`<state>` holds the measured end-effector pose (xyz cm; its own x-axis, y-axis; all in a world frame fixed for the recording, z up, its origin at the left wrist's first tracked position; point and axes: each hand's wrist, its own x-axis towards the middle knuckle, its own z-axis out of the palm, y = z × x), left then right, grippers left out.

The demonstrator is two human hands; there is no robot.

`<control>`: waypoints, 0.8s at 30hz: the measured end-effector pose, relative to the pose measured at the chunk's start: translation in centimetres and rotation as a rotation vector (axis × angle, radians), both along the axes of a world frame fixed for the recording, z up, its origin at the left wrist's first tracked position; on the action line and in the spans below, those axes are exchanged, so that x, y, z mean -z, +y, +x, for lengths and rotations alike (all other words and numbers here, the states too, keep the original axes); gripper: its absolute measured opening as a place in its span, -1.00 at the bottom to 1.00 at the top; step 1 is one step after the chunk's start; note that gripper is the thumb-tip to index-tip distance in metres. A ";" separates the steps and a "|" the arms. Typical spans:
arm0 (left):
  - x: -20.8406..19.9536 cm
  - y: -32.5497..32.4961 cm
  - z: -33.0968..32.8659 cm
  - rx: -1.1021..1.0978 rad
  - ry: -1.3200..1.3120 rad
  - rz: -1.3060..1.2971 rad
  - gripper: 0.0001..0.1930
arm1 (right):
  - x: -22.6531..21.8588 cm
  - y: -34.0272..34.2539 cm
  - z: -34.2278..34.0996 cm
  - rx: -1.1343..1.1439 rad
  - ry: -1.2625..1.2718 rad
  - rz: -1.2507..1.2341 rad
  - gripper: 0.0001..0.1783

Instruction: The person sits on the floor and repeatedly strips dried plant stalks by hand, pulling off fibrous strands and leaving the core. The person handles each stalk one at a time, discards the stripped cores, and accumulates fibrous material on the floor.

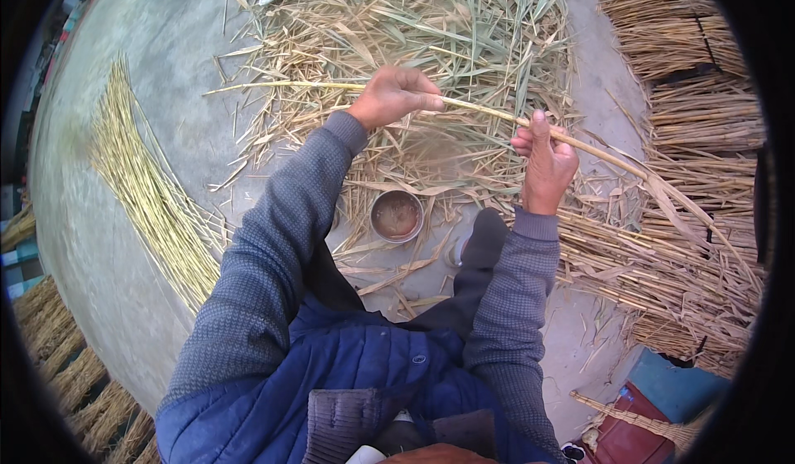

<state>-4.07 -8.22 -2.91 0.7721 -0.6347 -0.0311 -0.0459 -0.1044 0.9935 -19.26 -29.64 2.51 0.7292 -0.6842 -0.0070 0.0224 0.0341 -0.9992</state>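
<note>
A long yellowish reed stalk (484, 109) runs across in front of me, its thin tip to the left and dry leaves trailing from its right part. My left hand (396, 96) is closed round the thinner part of the stalk. Farther right, my right hand (549, 158) grips the same stalk with the thumb up along it. Beneath both hands spreads a heap of stripped dry leaves (397, 38), some of them greenish. Between my feet and the heap stands a round metal bowl (397, 216) with something brownish inside.
A bunch of bare, cleaned stalks (153, 182) lies on the concrete floor (207, 17) at the left. Unstripped reeds (638, 265) lie at my right, with tied bundles (675, 29) stacked beyond. More bundles (79, 381) lie at the lower left. A dark red box (627, 431) sits at the lower right.
</note>
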 end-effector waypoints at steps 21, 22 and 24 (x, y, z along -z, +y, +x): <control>-0.6 1.0 1.0 0.201 -0.002 0.192 -0.75 | 0.2 -1.9 -0.7 -0.186 -0.180 0.052 -0.77; -0.7 1.0 1.1 0.204 0.025 0.121 -0.81 | 0.3 -2.0 -0.8 -0.199 -0.180 0.046 -0.78; -0.6 1.5 1.6 0.121 0.089 0.116 -0.80 | 0.4 -2.2 -0.9 -0.230 -0.196 0.038 -0.79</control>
<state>-2.45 -6.73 -2.26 0.6812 -0.7111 -0.1742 0.0226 -0.2174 0.9758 -20.14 -31.87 2.07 0.8553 -0.5025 0.1264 0.2016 0.0980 -0.9745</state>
